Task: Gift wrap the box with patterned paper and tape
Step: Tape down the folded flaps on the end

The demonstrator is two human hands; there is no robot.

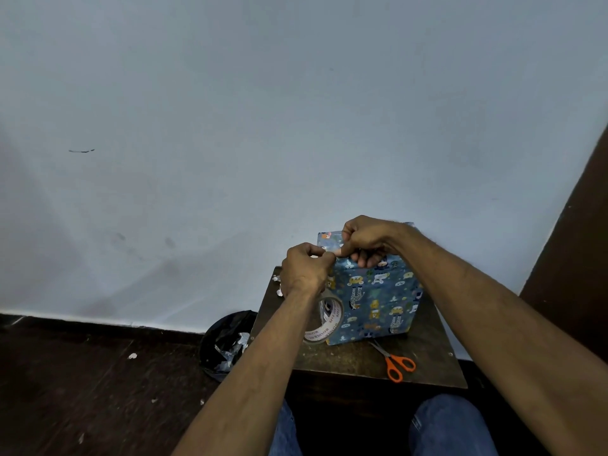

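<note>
The box [375, 301], covered in blue paper [391, 291] with small animal pictures, stands on the dark counter [358, 360], and both hands work at its top edge. The right hand [368, 240] is curled over that edge; its fingers [363, 258] hang down on the near face of the box and press the paper there, and its thumb points toward the left hand. The left hand [304, 268] is just beside it, at the top left corner of the box, with its fingers [320, 255] bent tight and pinching something small against the thumb; I think it is the end of the tape, but it is too small to tell for sure. The fingertips of the two hands almost touch. Below the left wrist, the tape roll [324, 319] leans on its edge against the left side of the box, touching it. Below the right fingers, in front of the box, the scissors [393, 360] with orange handles lie flat on the counter, blades closed and pointing toward the box. Left of the counter, on the dark floor [82, 373], a black bin [223, 343] holds paper scraps [230, 350], and a few white bits lie around it. A pale wall [263, 110] rises behind. The person's knees in blue jeans [450, 426] show at the bottom.
</note>
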